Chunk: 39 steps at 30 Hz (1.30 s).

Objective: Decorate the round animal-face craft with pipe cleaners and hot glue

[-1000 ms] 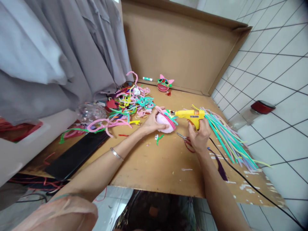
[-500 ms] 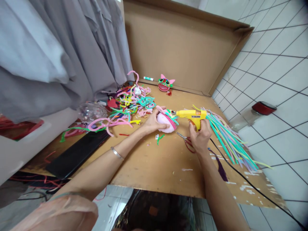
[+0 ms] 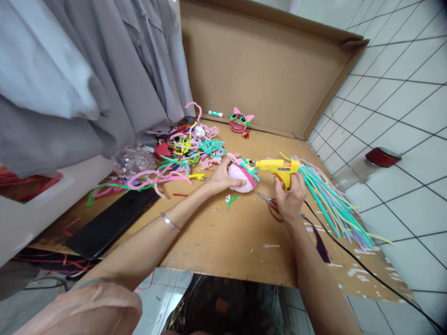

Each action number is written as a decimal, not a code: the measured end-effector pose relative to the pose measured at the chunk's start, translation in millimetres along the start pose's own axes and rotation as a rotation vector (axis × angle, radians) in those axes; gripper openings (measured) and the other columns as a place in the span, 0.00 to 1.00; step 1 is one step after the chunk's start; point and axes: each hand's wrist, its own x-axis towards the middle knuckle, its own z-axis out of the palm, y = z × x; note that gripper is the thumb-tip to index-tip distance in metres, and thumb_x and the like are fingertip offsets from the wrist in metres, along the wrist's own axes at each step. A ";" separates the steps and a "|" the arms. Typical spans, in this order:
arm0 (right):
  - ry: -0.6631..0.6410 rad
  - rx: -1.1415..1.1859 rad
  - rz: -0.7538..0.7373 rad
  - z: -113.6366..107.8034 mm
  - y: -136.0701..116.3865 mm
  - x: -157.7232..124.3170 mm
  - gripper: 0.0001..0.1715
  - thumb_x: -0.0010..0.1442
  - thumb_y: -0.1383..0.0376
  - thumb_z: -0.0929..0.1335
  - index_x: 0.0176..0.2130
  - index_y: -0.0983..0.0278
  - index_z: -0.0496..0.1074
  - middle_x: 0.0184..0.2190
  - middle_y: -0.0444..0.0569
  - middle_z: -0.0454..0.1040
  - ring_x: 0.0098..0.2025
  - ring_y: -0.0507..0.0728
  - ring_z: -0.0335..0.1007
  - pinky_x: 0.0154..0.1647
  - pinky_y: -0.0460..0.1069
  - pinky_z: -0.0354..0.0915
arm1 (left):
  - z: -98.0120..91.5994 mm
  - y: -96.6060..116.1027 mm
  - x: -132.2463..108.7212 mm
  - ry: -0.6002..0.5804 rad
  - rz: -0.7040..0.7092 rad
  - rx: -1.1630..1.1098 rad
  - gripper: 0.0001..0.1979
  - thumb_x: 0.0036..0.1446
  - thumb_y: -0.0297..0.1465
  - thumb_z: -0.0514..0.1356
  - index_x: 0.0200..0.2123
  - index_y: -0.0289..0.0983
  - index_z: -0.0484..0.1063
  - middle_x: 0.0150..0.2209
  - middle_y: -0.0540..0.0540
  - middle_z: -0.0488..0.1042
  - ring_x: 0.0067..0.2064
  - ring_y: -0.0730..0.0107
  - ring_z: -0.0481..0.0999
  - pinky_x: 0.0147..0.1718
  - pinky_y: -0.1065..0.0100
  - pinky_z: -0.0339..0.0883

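Observation:
My left hand (image 3: 223, 178) is wrapped around a pale pink fuzzy pipe-cleaner figure (image 3: 240, 178), which has a darker pink band and green and teal bits on its far side. In my right hand (image 3: 292, 191) is a yellow hot glue gun (image 3: 279, 166), its nozzle at the figure's right edge; whether it touches, I cannot tell. Red-handled scissors (image 3: 274, 208) lie on the table beside my right hand, partly hidden by it. Small green scraps (image 3: 232, 201) lie just below the figure.
A heap of pipe cleaners (image 3: 195, 146) lies at the back left, a bundle of long ones (image 3: 333, 204) at the right. A finished pink-eared head (image 3: 239, 121) stands at the back. The gun's black cord (image 3: 363, 263) crosses the right side. A black slab (image 3: 111, 225) lies left.

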 end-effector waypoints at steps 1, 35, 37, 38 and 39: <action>0.000 0.001 0.003 0.1 -0.3 0.0 0.10 0.62 0.60 0.66 0.31 0.60 0.62 0.30 0.47 0.64 0.34 0.57 0.63 0.35 0.51 0.61 | 0.2 -0.4 0.0 -0.002 -0.001 0.003 0.47 0.34 0.35 0.73 0.60 0.36 0.62 0.60 0.36 0.65 0.59 0.50 0.69 0.60 0.50 0.62; -0.016 -0.049 0.004 0.9 -1.5 -4.0 0.06 0.63 0.61 0.65 0.37 0.62 0.67 0.33 0.50 0.68 0.38 0.60 0.66 0.37 0.53 0.63 | 1.1 -6.5 -0.3 -0.017 0.026 0.007 0.47 0.35 0.35 0.73 0.60 0.37 0.63 0.59 0.38 0.67 0.58 0.50 0.70 0.58 0.51 0.64; -0.021 -0.050 0.018 0.2 -2.5 -3.4 0.07 0.62 0.60 0.65 0.37 0.61 0.67 0.33 0.50 0.68 0.38 0.60 0.66 0.38 0.53 0.64 | 0.5 -5.9 0.0 -0.015 0.026 0.023 0.46 0.35 0.35 0.73 0.60 0.37 0.63 0.59 0.39 0.67 0.58 0.51 0.70 0.58 0.51 0.64; -0.021 -0.050 0.027 -0.3 -3.1 -3.0 0.07 0.62 0.60 0.65 0.37 0.61 0.67 0.33 0.50 0.68 0.38 0.60 0.66 0.38 0.53 0.64 | 0.3 -5.3 0.1 -0.015 0.024 0.025 0.47 0.34 0.36 0.73 0.60 0.37 0.62 0.59 0.39 0.67 0.58 0.51 0.70 0.58 0.52 0.64; -0.019 -0.050 0.033 -0.8 -3.7 -2.5 0.07 0.62 0.60 0.65 0.37 0.61 0.67 0.33 0.50 0.68 0.37 0.60 0.66 0.38 0.53 0.64 | 0.0 -4.5 0.2 -0.014 0.020 0.025 0.47 0.34 0.36 0.73 0.60 0.36 0.62 0.59 0.38 0.67 0.58 0.51 0.70 0.58 0.52 0.64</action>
